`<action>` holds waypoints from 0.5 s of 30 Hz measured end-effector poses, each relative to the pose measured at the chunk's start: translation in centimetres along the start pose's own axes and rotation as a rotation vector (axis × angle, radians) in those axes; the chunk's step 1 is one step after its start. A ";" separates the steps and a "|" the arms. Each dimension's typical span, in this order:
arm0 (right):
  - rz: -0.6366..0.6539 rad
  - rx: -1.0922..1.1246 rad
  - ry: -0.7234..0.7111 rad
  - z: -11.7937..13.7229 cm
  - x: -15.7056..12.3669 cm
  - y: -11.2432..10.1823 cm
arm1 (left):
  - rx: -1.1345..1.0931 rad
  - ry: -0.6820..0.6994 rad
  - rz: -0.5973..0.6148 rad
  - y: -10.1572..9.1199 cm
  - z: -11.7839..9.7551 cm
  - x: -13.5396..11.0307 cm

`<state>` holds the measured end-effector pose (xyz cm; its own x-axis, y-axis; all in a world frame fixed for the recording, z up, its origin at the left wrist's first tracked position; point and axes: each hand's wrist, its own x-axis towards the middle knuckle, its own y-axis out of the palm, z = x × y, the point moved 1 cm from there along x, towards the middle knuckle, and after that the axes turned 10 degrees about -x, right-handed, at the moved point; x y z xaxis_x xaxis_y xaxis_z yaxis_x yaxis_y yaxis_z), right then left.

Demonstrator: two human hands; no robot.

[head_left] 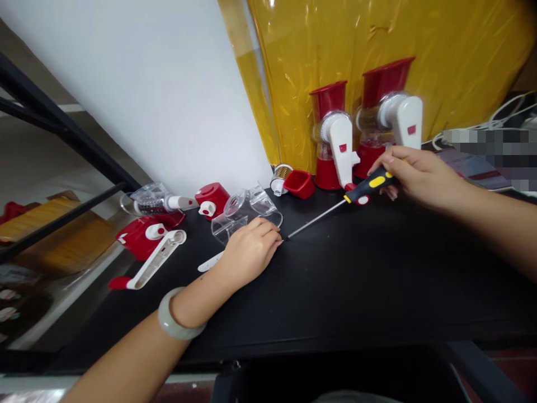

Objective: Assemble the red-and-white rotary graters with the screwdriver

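Observation:
A screwdriver (318, 218) with a black and yellow handle is gripped in my right hand (413, 173), its long shaft slanting down to the left. The shaft's tip comes right up to the fingertips of my left hand (250, 251), which are pinched together low over the table; a tiny dark thing shows there, too small to name. Under my left wrist a white strip-shaped part (210, 261) pokes out, mostly hidden. Just behind that hand lies a clear plastic grater housing (241, 208).
Two red-and-white rotary graters (329, 131) stand at the back. Nearby are a red cup-like part (299, 183) and a metal grating drum (280, 178). Leftward lie a red base (212, 198) and a white crank handle (157, 260). A black shelf frame (62, 126) borders the black table (356, 285).

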<state>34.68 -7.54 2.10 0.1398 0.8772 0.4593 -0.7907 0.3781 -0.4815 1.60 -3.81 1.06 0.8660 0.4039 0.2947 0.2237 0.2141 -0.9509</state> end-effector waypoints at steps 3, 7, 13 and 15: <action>-0.009 -0.009 0.013 -0.1 0.0 0.0 | -0.032 -0.017 0.006 0.0 0.0 0.1; -0.009 -0.002 0.026 -0.1 0.0 0.0 | -0.065 -0.046 0.021 -0.1 0.0 0.1; 0.000 0.007 0.021 0.0 -0.1 0.0 | -0.072 -0.064 0.014 -0.1 0.1 0.0; 0.005 0.006 0.025 -0.1 -0.1 0.0 | -0.076 -0.066 0.017 0.0 0.1 0.0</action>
<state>34.70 -7.59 2.01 0.1504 0.8864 0.4379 -0.7949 0.3718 -0.4794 1.52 -3.73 1.11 0.8389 0.4655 0.2822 0.2449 0.1401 -0.9594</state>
